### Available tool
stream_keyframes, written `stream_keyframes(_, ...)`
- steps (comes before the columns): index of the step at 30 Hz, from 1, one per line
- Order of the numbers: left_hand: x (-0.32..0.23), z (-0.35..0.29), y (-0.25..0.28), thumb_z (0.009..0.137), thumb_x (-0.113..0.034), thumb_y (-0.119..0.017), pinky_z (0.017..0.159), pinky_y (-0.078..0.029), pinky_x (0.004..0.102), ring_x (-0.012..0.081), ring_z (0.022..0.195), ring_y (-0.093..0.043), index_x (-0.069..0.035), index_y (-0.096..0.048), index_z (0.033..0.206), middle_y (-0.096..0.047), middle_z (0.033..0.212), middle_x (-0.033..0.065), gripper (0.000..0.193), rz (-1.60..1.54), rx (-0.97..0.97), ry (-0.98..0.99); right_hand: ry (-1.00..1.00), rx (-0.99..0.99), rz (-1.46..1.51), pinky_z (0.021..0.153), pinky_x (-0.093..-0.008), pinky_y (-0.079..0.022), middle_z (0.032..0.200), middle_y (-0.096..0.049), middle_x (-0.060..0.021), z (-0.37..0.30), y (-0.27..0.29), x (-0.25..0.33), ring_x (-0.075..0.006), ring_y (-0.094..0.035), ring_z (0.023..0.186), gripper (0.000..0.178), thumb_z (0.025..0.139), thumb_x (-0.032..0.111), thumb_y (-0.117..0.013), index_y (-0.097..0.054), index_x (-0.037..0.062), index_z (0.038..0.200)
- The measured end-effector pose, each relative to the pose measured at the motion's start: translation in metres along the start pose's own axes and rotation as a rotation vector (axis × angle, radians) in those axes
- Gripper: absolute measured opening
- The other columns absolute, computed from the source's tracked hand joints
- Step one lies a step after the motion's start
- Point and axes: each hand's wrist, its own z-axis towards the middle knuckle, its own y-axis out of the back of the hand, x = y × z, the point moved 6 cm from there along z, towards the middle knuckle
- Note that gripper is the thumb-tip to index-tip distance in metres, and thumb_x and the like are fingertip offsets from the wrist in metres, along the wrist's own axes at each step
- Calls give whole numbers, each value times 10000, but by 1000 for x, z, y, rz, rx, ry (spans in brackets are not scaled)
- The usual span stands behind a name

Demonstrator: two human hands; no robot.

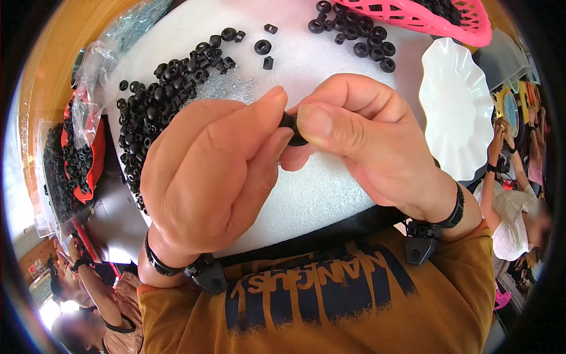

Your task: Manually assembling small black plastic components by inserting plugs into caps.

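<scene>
My left hand [206, 171] and my right hand [377, 135] meet above a white foam sheet [318, 203]. Between their fingertips is a small black rounded plastic part [289, 121], pinched from both sides and mostly hidden by the fingers. A large heap of similar black parts [156, 94] spreads beside and beyond my left hand, some ring-shaped and others narrow and blocky. One black ring [262, 46] lies apart, close to a small blocky piece [268, 62]. Beyond my right hand sits a cluster of round black pieces with holes [367, 36].
At the far right a pink lattice basket [407, 19] holds more black parts. Right of my hand lies a white scalloped dish [457, 112]. On the left are a red container [97, 168] of black pieces and clear plastic bags [94, 68]. Other people work at both sides.
</scene>
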Motion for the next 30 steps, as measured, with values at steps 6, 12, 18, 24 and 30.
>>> stream_keyframes(6,1,-1,-4,679,48,-632,521,-419,228,147,581,-531,68,-572,1013,-589,795,110,340,-101,10,44,-37,18,43,745,-275,-481,828,-626,-61,0,2,3,-146,-603,809,135,863,148,-574,-590,17,887)
stream_keyframes(12,2,-6,-9,598,78,-691,497,-392,193,116,569,-512,56,-565,1011,-567,794,85,431,-8,-47,1,-31,2,52,752,-271,-474,865,-633,-61,-1,2,-1,-122,-587,812,127,853,144,-591,-597,22,887)
stream_keyframes(18,4,-8,-12,602,83,-674,464,-367,192,105,532,-482,45,-564,988,-557,751,75,403,-86,-1,52,-74,0,36,760,-267,-472,862,-630,-56,-1,6,-4,-118,-586,809,122,845,143,-601,-601,25,875)
stream_keyframes(24,4,-7,-12,590,50,-690,447,-365,203,104,511,-471,25,-568,968,-542,701,61,399,-15,-5,78,-176,-11,79,757,-244,-455,810,-598,-19,-1,2,-6,-97,-562,794,116,844,145,-601,-598,31,860)
stream_keyframes(30,0,-5,-10,585,26,-708,457,-360,210,103,513,-461,12,-572,948,-530,706,51,388,39,-12,84,-139,-20,69,759,-254,-457,831,-607,-35,-1,0,-4,-103,-565,790,127,851,148,-591,-589,23,872)
